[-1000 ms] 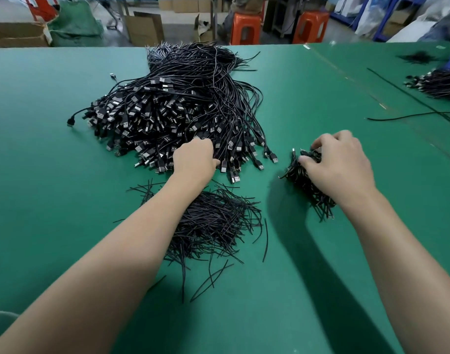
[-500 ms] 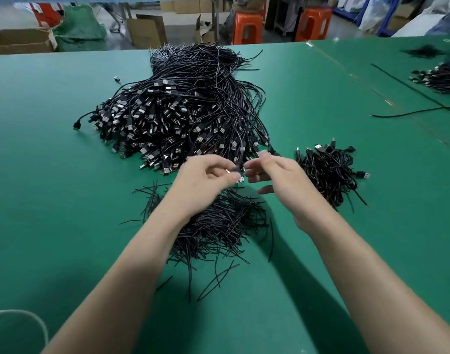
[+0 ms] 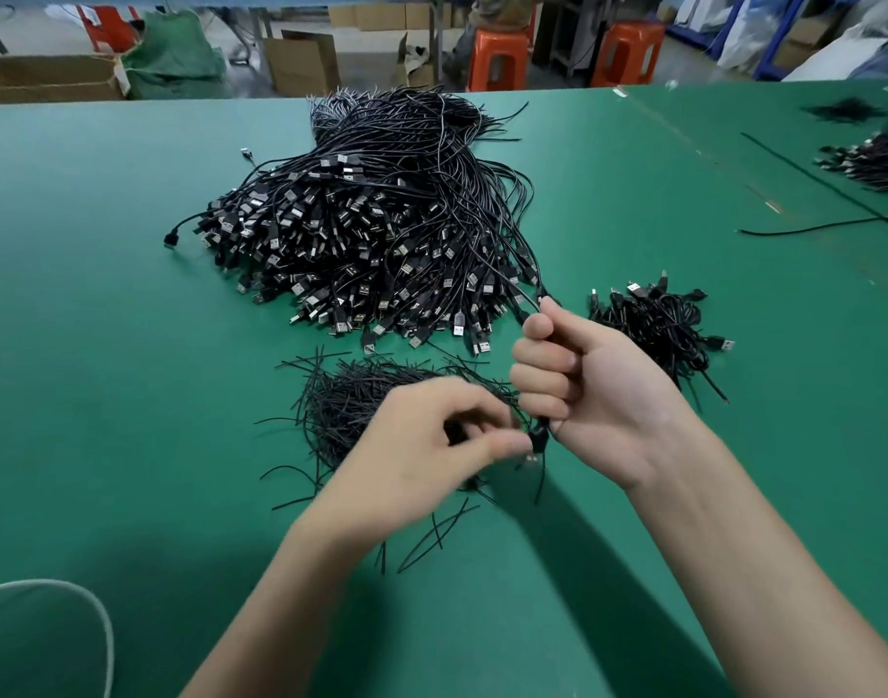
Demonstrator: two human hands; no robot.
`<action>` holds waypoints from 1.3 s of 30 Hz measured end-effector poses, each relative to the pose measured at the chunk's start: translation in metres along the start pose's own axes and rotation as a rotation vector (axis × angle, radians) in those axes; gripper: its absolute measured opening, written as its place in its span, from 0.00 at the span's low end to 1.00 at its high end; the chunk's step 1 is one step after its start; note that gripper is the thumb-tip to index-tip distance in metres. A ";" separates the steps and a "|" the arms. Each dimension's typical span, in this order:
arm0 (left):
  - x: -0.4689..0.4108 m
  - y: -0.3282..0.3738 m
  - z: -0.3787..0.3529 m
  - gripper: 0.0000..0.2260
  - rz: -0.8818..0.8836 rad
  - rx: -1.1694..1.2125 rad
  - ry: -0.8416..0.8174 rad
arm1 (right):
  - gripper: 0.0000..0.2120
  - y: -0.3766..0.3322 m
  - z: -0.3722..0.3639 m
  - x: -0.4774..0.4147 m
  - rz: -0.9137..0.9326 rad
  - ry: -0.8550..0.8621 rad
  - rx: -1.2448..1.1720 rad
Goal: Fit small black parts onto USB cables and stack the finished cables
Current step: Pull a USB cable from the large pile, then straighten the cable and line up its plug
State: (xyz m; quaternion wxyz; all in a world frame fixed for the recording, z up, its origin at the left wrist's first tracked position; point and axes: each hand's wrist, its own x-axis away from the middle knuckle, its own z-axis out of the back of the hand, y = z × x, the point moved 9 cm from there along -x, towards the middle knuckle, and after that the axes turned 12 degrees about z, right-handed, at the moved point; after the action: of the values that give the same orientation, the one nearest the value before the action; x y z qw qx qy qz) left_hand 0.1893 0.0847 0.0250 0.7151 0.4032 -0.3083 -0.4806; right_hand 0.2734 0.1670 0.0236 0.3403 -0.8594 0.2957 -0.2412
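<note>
- Right hand [image 3: 588, 390] is fisted round one cable [image 3: 531, 289], near centre. Plug end pokes out below the fist.
- Left hand [image 3: 421, 445] pinches that plug end. It's blurred, so I can't tell if a black part is on.
- The cable runs back into the big heap [image 3: 361, 229], far left. Pulling may drag neighbours.
- A dropped part would be lost in the loose parts [image 3: 351, 400] underneath.
- Finished pile [image 3: 653, 319] sits right.
</note>
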 end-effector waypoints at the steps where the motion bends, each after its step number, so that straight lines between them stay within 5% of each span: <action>1: -0.001 0.008 0.012 0.06 -0.070 -0.039 0.062 | 0.20 -0.001 -0.004 0.006 0.005 -0.031 0.033; 5: -0.004 0.050 0.037 0.19 -0.354 -0.354 0.329 | 0.21 0.005 -0.029 0.036 -0.057 -0.259 0.153; 9: -0.007 0.063 0.008 0.14 -0.413 -0.288 0.147 | 0.18 -0.002 -0.060 0.068 0.021 -0.540 0.144; 12: -0.003 0.054 -0.017 0.07 -0.351 -0.187 0.046 | 0.15 -0.037 -0.060 0.069 0.354 -0.465 0.270; 14: 0.005 0.057 -0.026 0.13 -0.392 -0.284 0.110 | 0.14 -0.064 -0.050 0.067 0.604 -0.347 0.449; 19: 0.020 0.073 -0.018 0.12 -0.493 -0.328 0.262 | 0.13 -0.083 -0.036 0.068 1.023 -0.132 1.241; 23: 0.018 0.085 0.006 0.10 -0.559 -0.430 0.319 | 0.12 -0.055 -0.027 0.060 0.903 -0.157 1.491; 29: 0.018 0.096 0.010 0.08 -0.637 -0.443 0.217 | 0.27 -0.038 -0.010 0.047 0.562 -0.178 1.158; 34: 0.026 0.101 0.034 0.11 -0.680 -0.263 0.374 | 0.34 -0.025 -0.006 0.050 0.292 -0.344 1.098; 39: 0.004 0.086 0.030 0.12 -0.575 -0.150 0.330 | 0.23 -0.013 -0.018 0.068 0.156 -0.525 0.568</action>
State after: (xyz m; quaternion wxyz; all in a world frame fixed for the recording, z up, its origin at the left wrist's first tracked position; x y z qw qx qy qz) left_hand 0.2037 0.0910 0.1147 0.6182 0.4922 -0.0260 -0.6122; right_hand 0.3147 0.1209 0.0596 0.6459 -0.7384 0.1846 -0.0590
